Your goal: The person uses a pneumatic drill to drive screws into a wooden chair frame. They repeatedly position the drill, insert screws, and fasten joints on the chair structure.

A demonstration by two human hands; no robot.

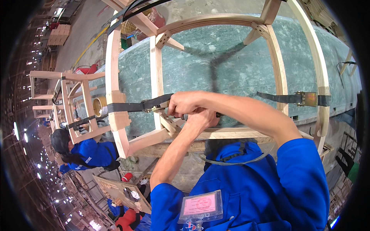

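Note:
A bare wooden chair frame (156, 65) lies on a green tabletop (216, 57). A black ratchet strap (127, 107) runs around the frame. My right hand (185, 103) reaches across from the right and grips the strap's metal ratchet buckle (158, 107) beside an upright rail. My left hand (201, 120) sits just below and behind it, closed on the dark handle of the same ratchet; the handle is mostly hidden. A second brass-coloured ratchet (306, 99) sits on the strap at the frame's right rail.
Another person in blue clothes (86, 152) bends over at the left, below more wooden chair frames (77, 100). A wooden board with small parts (119, 190) and a red can (126, 177) lie lower left. A pink badge (200, 205) hangs on my chest.

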